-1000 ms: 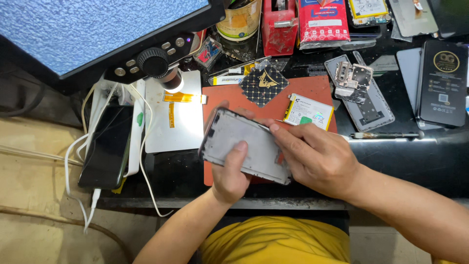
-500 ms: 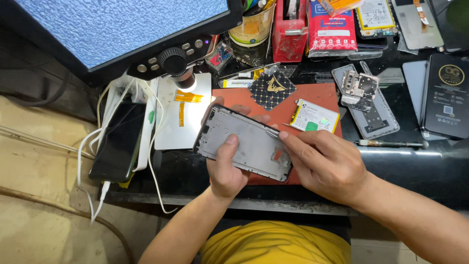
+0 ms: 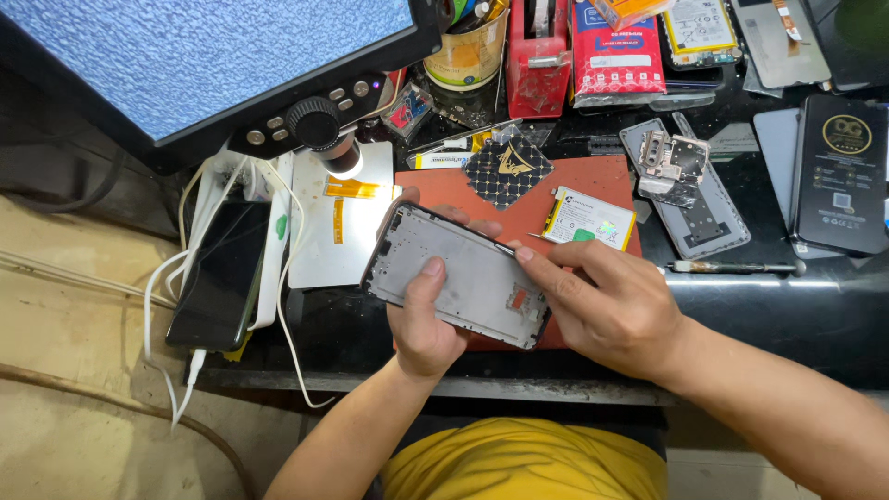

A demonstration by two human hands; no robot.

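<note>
Head view looking straight down: the left hand (image 3: 424,319) comes up from 6 o'clock and cradles a grey phone frame (image 3: 458,276) from underneath, thumb pressed flat on its inner face and fingertips peeking out past the top edge around 12 o'clock. So that hand is closed around the frame, holding it just above the red work mat (image 3: 593,185). The frame sits tilted, its long axis running from about 10 o'clock down to 4 o'clock.

The right hand (image 3: 607,301) comes in from 4 o'clock and sits right against the frame's right end. Its fingers are curled and pinched on a thin metal tool (image 3: 505,247), looks like tweezers, with the tip touching the frame's upper edge.

Room-wise it's tight. At 9 o'clock of the frame there's a white pad (image 3: 338,231) with orange flex strips, then a dark phone (image 3: 220,276) on white cables near the tabletop's (image 3: 815,315) left edge. At 1 o'clock a white battery (image 3: 589,218) lies on the mat, very near the right hand's fingers. Further out at 2 o'clock sits an opened phone back (image 3: 690,199), and at 3 o'clock a slim screwdriver-like tool (image 3: 732,268). The barest stretch of tabletop is at 3 to 4 o'clock, beyond the right wrist. The front edge runs just under both forearms at 6 o'clock.
</note>
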